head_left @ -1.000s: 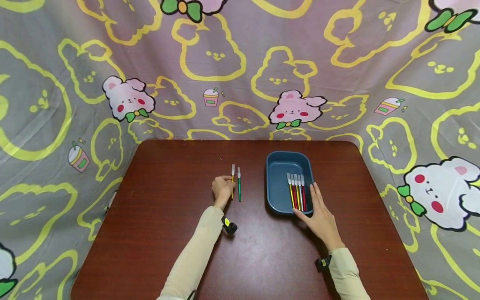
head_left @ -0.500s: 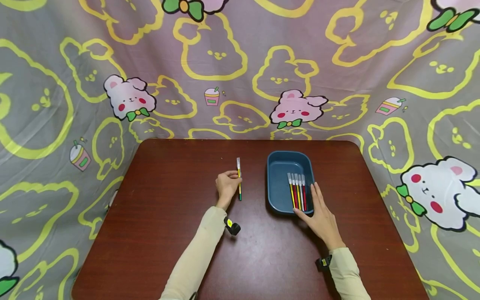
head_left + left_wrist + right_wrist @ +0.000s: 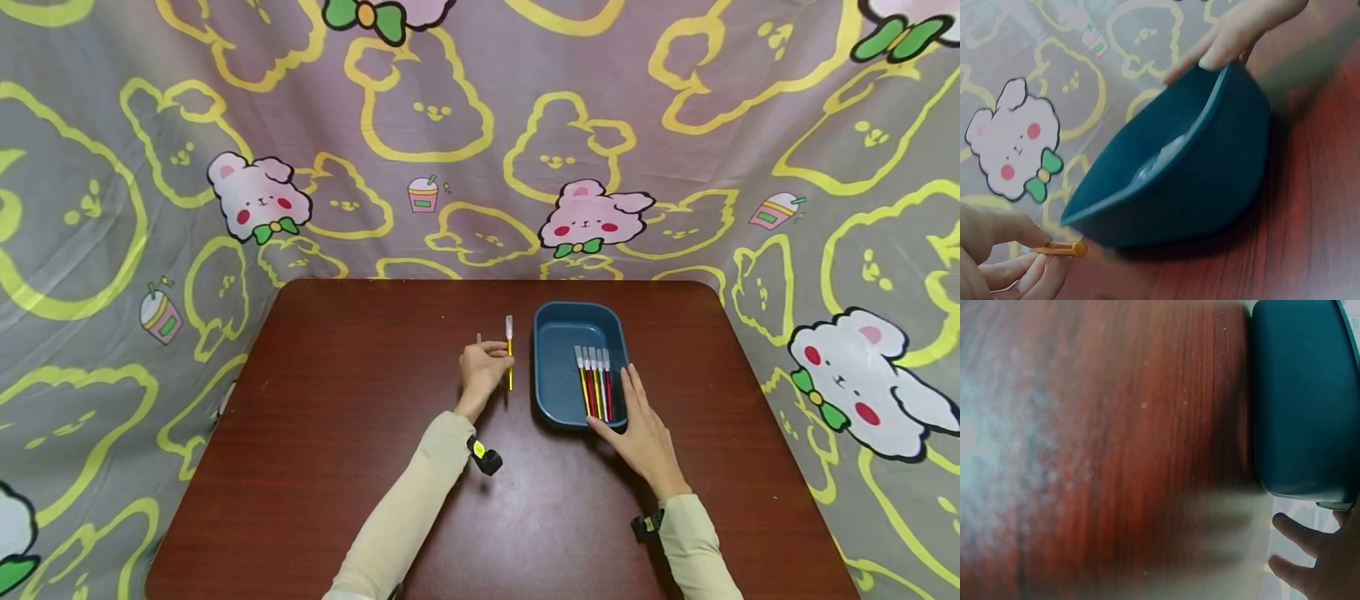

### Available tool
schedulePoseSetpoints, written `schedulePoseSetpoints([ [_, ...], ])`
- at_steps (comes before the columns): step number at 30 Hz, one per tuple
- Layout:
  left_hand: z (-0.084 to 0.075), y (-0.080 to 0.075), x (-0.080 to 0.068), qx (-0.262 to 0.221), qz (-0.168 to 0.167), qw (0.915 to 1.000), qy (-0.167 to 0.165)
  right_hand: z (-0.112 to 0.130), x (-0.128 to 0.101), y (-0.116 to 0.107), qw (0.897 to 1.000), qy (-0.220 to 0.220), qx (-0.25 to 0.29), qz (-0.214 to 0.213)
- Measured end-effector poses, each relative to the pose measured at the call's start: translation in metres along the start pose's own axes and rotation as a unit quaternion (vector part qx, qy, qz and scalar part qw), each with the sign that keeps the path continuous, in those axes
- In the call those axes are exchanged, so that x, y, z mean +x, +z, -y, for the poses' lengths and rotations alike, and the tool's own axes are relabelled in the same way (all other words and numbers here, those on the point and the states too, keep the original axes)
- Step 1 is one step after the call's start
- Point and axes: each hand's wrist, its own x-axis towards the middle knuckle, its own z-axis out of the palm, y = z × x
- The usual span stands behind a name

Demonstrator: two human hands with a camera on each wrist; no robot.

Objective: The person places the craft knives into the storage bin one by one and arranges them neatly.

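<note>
We are pinching a yellow pen (image 3: 510, 363) in our left hand (image 3: 483, 371) — its pale cap is pointing away from us, and the grip is clamped on its barrel, just left of the blue tray (image 3: 551, 367) and not touching it. A second pen (image 3: 479, 338) is showing only as a tip behind that hand, so we cannot tell its colour. In the left wrist view the yellow end (image 3: 1063, 249) is sitting between fingertips (image 3: 1035, 237) beside the tray's outer wall (image 3: 1210, 187). Our right hand (image 3: 641, 429) is resting with straight fingers against the tray's near right corner — its grip is apart, holding nothing. Inside the tray a row of pens (image 3: 594, 383) is lying side by side, caps pointing away. Everything is sitting on the dark red-brown surface (image 3: 337, 467), with a cartoon-printed cloth (image 3: 450, 125) hanging around it.
</note>
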Motion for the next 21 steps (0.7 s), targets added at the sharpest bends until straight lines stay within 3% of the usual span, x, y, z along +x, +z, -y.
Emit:
schedulePoseSetpoints([
  [11,-0.024,0.029,-0.021,0.008,0.043,0.9989,0.020,-0.002,0.003,0.000,1.000,-0.023,-0.008,-0.008],
  [21,-0.040,0.058,-0.031,0.062,0.058,0.9957,0.038,-0.001,0.004,-0.002,1.000,-0.027,-0.011,-0.007],
])
